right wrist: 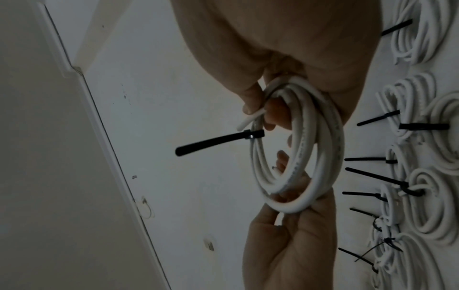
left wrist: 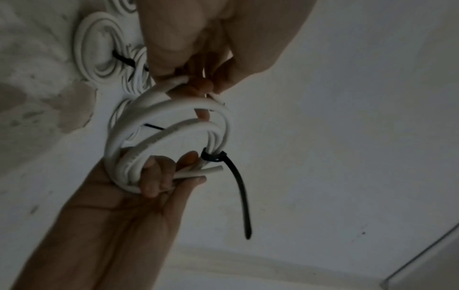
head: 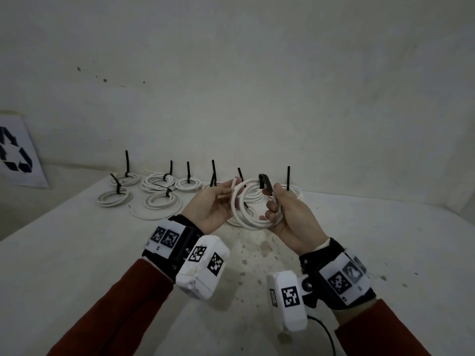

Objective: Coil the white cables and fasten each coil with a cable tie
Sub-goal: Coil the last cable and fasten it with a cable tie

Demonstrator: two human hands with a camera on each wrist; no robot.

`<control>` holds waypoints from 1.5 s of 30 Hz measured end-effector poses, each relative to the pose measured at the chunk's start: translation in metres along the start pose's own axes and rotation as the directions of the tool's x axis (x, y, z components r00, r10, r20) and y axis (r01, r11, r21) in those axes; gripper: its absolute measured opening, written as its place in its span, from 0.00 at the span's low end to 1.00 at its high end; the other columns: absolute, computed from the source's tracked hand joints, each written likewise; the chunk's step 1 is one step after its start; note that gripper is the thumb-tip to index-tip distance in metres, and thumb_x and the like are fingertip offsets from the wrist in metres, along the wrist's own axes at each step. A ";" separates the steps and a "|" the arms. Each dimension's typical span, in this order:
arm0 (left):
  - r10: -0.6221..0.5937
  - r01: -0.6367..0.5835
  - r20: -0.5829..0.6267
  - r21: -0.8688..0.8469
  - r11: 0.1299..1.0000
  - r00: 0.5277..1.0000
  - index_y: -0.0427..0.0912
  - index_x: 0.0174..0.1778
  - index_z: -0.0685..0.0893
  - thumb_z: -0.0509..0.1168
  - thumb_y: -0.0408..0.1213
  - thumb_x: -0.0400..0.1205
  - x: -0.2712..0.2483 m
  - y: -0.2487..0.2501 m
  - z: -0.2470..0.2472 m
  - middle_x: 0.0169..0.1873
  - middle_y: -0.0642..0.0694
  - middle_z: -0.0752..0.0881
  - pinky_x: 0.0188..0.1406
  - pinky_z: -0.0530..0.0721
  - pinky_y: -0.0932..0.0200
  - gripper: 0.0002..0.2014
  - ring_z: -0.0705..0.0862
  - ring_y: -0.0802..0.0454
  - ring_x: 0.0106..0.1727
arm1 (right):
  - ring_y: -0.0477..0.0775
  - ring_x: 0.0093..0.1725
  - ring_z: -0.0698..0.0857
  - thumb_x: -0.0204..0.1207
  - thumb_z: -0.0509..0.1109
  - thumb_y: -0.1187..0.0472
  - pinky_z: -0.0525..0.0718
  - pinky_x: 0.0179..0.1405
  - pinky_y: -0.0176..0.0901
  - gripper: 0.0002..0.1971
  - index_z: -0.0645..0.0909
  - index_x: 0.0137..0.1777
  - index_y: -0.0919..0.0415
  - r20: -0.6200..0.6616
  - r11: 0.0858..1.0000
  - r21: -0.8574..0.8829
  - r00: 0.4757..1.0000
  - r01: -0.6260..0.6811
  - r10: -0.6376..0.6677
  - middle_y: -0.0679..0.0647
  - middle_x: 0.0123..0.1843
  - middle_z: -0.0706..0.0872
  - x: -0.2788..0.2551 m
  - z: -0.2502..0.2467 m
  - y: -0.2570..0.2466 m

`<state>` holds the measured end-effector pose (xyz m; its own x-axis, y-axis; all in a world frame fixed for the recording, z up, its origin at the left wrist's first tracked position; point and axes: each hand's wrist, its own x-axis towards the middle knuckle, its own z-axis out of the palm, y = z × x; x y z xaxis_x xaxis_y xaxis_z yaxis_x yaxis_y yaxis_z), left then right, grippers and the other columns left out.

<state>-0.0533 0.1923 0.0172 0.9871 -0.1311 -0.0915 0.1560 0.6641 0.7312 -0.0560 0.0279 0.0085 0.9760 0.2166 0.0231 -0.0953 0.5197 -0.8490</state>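
Both hands hold one white cable coil [head: 250, 225] up over the table [head: 77, 253]. My left hand [head: 205, 209] pinches the coil's left side with its fingertips. My right hand [head: 290, 219] has its fingers curled through the loop on the right. A black cable tie [head: 266, 182] is wrapped round the strands at the top, by the right thumb. In the left wrist view the tie [left wrist: 238, 176] is closed round the coil [left wrist: 174, 105] and its tail hangs free. The right wrist view shows the coil [right wrist: 330, 137] with the tie [right wrist: 211, 142] sticking out sideways.
Several tied coils [head: 160, 201] with upright black tie tails lie in rows at the back of the table, close behind the hands. One loose white cable [head: 149, 215] curves in front of them. A recycling sign [head: 15, 150] leans on the wall at the left.
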 end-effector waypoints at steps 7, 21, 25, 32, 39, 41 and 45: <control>-0.019 0.029 -0.063 0.161 0.986 0.998 0.37 0.43 0.86 0.63 0.33 0.82 -0.010 -0.021 0.004 0.32 0.43 0.87 0.33 0.88 0.59 0.08 0.86 0.53 0.31 | 0.43 0.17 0.68 0.84 0.63 0.55 0.78 0.22 0.35 0.12 0.82 0.46 0.63 -0.099 1.000 -0.001 0.995 0.015 -0.015 0.51 0.27 0.69 0.005 -0.004 0.010; 0.244 -0.164 -0.025 0.675 0.720 0.969 0.30 0.51 0.85 0.65 0.27 0.81 -0.011 -0.029 0.003 0.44 0.35 0.90 0.38 0.88 0.60 0.06 0.89 0.50 0.36 | 0.51 0.28 0.70 0.81 0.67 0.58 0.81 0.23 0.39 0.13 0.84 0.52 0.70 -0.252 0.987 -0.141 0.961 0.078 -0.112 0.55 0.29 0.70 0.006 -0.005 0.018; 0.322 -0.214 0.131 0.948 0.236 0.938 0.36 0.39 0.89 0.62 0.32 0.83 -0.012 -0.026 -0.004 0.39 0.41 0.91 0.48 0.85 0.52 0.11 0.88 0.45 0.42 | 0.49 0.24 0.72 0.81 0.68 0.57 0.80 0.27 0.43 0.14 0.84 0.52 0.71 -0.247 0.979 -0.196 0.964 0.051 -0.100 0.54 0.28 0.72 0.004 -0.005 0.021; 0.150 -0.186 0.139 0.906 0.379 0.979 0.22 0.44 0.82 0.58 0.37 0.81 -0.012 -0.016 -0.006 0.44 0.27 0.87 0.53 0.85 0.38 0.17 0.85 0.42 0.41 | 0.49 0.25 0.70 0.83 0.66 0.57 0.74 0.30 0.43 0.24 0.77 0.57 0.85 -0.217 0.978 -0.204 0.971 0.051 -0.096 0.53 0.27 0.71 0.005 -0.005 0.023; -0.061 0.022 0.065 0.481 0.876 0.996 0.36 0.44 0.80 0.50 0.33 0.88 -0.010 -0.021 -0.009 0.24 0.50 0.82 0.33 0.85 0.60 0.14 0.82 0.56 0.28 | 0.47 0.22 0.74 0.84 0.63 0.56 0.77 0.23 0.36 0.15 0.78 0.50 0.71 -0.141 0.997 -0.043 0.988 -0.063 0.057 0.51 0.24 0.74 0.006 -0.003 0.015; -0.087 0.060 0.070 0.326 0.943 0.994 0.34 0.45 0.79 0.50 0.37 0.89 -0.009 -0.020 -0.009 0.23 0.49 0.80 0.34 0.84 0.61 0.16 0.82 0.55 0.30 | 0.45 0.20 0.75 0.86 0.60 0.55 0.78 0.24 0.35 0.15 0.77 0.46 0.68 -0.072 0.985 0.084 0.985 -0.148 0.154 0.50 0.22 0.74 0.007 -0.002 0.009; -0.170 0.151 0.145 0.134 0.979 0.975 0.33 0.45 0.78 0.54 0.39 0.83 -0.010 -0.013 -0.007 0.24 0.48 0.78 0.39 0.84 0.58 0.13 0.82 0.51 0.31 | 0.43 0.16 0.68 0.87 0.54 0.54 0.80 0.25 0.34 0.16 0.74 0.47 0.66 0.088 0.953 0.206 0.974 -0.224 0.209 0.48 0.23 0.72 0.000 0.003 -0.009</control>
<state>-0.0649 0.1903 0.0035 0.9305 -0.3473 -0.1159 0.2973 0.5321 0.7928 -0.0554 0.0256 0.0177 0.9132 0.3928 -0.1087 -0.3494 0.6172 -0.7050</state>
